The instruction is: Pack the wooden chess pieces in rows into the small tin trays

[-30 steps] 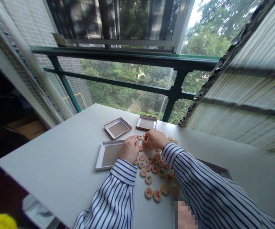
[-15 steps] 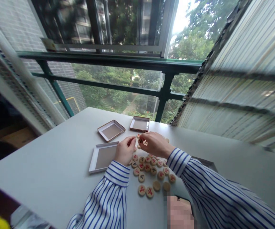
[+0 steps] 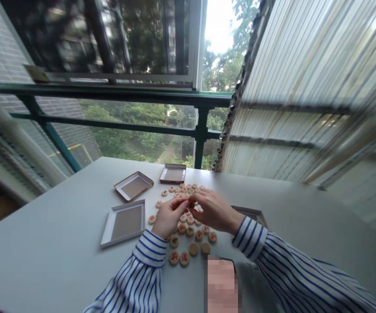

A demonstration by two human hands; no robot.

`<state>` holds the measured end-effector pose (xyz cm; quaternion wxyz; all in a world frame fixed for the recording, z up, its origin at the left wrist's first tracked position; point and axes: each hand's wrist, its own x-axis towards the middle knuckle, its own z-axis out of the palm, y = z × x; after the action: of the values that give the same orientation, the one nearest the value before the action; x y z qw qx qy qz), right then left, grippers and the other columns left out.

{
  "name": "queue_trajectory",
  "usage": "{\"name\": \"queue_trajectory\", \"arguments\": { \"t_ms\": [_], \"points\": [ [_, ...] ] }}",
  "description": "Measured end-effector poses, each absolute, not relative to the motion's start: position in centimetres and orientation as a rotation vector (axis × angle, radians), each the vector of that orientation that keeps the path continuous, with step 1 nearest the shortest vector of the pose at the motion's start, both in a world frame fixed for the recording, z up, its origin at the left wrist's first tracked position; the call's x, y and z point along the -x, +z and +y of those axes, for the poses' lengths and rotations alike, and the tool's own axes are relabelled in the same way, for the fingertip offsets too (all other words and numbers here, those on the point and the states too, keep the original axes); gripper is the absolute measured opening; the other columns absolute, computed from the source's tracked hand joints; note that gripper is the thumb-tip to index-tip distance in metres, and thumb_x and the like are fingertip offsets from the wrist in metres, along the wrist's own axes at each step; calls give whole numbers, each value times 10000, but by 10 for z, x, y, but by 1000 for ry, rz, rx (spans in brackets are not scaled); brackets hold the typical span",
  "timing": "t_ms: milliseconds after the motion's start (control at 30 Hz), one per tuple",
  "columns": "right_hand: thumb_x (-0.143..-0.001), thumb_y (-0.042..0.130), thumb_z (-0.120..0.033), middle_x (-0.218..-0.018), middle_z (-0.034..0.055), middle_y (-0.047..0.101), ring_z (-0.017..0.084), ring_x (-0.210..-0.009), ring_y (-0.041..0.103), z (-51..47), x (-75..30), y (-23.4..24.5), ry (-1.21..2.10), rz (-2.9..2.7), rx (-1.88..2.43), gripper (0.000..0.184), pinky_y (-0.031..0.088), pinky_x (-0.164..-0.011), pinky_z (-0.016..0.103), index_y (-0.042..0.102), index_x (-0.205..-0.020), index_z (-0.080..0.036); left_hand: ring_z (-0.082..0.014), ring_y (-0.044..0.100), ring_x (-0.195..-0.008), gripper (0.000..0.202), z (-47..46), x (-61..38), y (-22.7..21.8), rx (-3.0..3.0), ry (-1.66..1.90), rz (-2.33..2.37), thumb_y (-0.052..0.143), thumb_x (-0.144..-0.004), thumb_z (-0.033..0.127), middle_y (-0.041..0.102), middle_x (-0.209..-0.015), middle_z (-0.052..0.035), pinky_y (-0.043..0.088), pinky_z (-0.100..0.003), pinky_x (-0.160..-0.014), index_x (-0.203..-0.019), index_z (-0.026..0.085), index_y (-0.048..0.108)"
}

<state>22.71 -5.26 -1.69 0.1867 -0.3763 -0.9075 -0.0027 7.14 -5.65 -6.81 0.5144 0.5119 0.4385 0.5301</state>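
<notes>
My right hand (image 3: 213, 211) is closed in a pinch on a round wooden Chinese chess piece (image 3: 191, 205), which its fingers partly cover. My left hand (image 3: 170, 217) is closed too, thumb and fingertips pressed together right beside that piece; whether it grips anything is hidden. Below and around both hands lie many loose Chinese chess pieces (image 3: 199, 235), most with red or black characters facing up. Near the front, two face-up red pieces (image 3: 174, 258) lie beside two plain-faced pieces (image 3: 193, 249). My hands block the middle of the spread.
Three shallow box parts lie left and behind: a white-rimmed tray (image 3: 108, 226), a tilted tray (image 3: 134, 187) and a rear tray (image 3: 172, 173). Another tray (image 3: 251, 213) is partly behind my right sleeve. A phone with a blurred screen (image 3: 222, 282) lies in front on the white table (image 3: 60, 234).
My hands have come together, so the fingertips now meet at the piece. The view has swung to the right, shifting the table and pieces leftward in the picture.
</notes>
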Motion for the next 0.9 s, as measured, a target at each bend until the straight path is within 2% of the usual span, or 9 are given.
{"name": "queue_trajectory", "arguments": {
  "t_ms": [333, 467, 900],
  "points": [
    [-795, 532, -246, -802, 43, 613, 135, -738, 534, -69, -267, -20, 82, -2400, 1016, 166, 393, -670, 252, 566, -936, -167, -91, 578, -638, 256, -69, -103, -55, -1208, 1181, 1043, 656, -676, 301, 676, -774, -41, 458, -188, -600, -870, 133, 660],
    [-795, 536, -249, -788, 40, 620, 137, -736, 543, -74, -281, -24, 108, -2335, 1046, 166, 405, -679, 264, 581, -935, -172, -91, 568, -615, 269, -70, -117, -52, -1233, 1144, 1035, 644, -686, 324, 666, -729, -39, 442, -184, -557, -874, 132, 659],
    [-795, 531, -250, -854, 50, 632, 140, -775, 557, -80, -317, -31, 168, -2198, 1088, 205, 431, -727, 282, 584, -978, -173, -111, 571, -634, 274, -69, -160, -46, -1182, 1138, 976, 681, -638, 305, 660, -721, -50, 437, -230, -606, -821, 107, 634]
  ]
}}
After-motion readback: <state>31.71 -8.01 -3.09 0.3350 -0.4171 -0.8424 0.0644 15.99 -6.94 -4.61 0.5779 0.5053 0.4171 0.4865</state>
